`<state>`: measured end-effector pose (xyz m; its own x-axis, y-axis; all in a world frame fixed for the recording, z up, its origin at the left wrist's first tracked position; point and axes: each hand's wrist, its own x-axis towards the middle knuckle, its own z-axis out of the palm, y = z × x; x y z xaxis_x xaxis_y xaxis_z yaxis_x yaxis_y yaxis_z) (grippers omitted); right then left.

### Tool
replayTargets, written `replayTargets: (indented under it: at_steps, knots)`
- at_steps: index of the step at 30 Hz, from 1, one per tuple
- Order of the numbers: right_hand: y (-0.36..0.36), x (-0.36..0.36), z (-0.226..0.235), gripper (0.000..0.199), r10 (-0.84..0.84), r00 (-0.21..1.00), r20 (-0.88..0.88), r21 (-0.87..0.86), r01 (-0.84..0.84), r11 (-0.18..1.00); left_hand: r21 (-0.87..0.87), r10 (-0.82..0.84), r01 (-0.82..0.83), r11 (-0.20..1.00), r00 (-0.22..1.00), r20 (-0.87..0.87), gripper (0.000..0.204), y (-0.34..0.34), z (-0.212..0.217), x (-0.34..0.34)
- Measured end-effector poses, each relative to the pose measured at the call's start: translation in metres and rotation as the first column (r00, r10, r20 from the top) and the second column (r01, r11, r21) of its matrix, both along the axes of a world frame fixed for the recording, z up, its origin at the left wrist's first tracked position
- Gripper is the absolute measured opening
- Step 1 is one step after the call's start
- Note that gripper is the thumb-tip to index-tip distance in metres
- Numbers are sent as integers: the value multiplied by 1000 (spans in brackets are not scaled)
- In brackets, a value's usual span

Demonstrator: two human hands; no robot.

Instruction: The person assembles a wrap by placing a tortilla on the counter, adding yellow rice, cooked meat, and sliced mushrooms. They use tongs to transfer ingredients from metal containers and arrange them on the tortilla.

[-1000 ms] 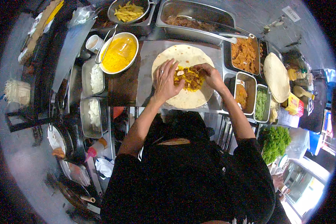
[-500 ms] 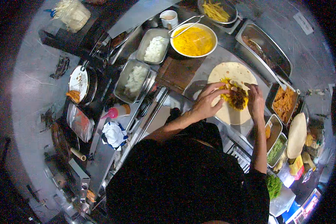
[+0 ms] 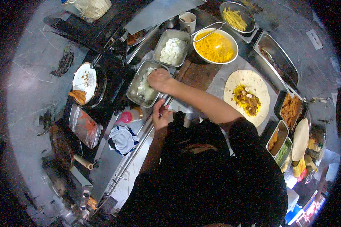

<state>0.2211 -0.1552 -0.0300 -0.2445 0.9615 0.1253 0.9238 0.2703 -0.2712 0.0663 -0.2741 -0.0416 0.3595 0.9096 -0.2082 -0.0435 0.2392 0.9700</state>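
Observation:
My right arm reaches across to the left, and my right hand (image 3: 160, 79) is over a metal pan (image 3: 133, 84) of white shredded food (image 3: 144, 89). The hand looks curled downward into the pan; its fingertips and whatever they grip are hidden. Below it, my left hand (image 3: 161, 118) is by the counter's front rail beside the pan, fingers loosely apart and holding nothing I can see. On the right side of the counter a round flatbread (image 3: 235, 80) lies flat. Yellow rice, brown filling and a few pale pieces form a mound (image 3: 247, 101) in its middle.
A metal pan of creamy white food (image 3: 173, 51) and a bowl of yellow rice (image 3: 216, 47) with tongs stand behind. Fries (image 3: 234, 19) sit in a strainer. Pans of orange shreds (image 3: 290, 109) and green filling (image 3: 282, 153) line the right. A pink-capped bottle (image 3: 127, 117) lies left.
Both hands have left the flatbread and swung left. The right hand has gone into the white shredded food's pan, the left to the counter edge. The mound on the bread is now uncovered.

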Motion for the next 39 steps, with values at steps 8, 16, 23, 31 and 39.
replayTargets:
  at_steps: [8,16,23,31,39]
  knots:
    - [-3,-77,13,44,-192,884,427,-268,326,907,-215,91,-46,976,975,203,32,11,-43,-27]
    - [-1,-58,11,22,-199,980,-11,-272,189,944,9,-11,12,1000,1000,-10,31,10,-18,-22]
    - [7,-14,17,30,-373,554,-744,-471,-40,881,1,-52,52,999,999,1,34,10,3,-20]
    - [3,-22,27,40,-629,-128,-767,-572,-310,760,-320,-40,76,944,992,117,43,16,-19,-31]
    - [27,-54,-23,22,-633,-463,-621,-434,-469,769,-173,-154,161,972,987,49,43,9,-7,-38]
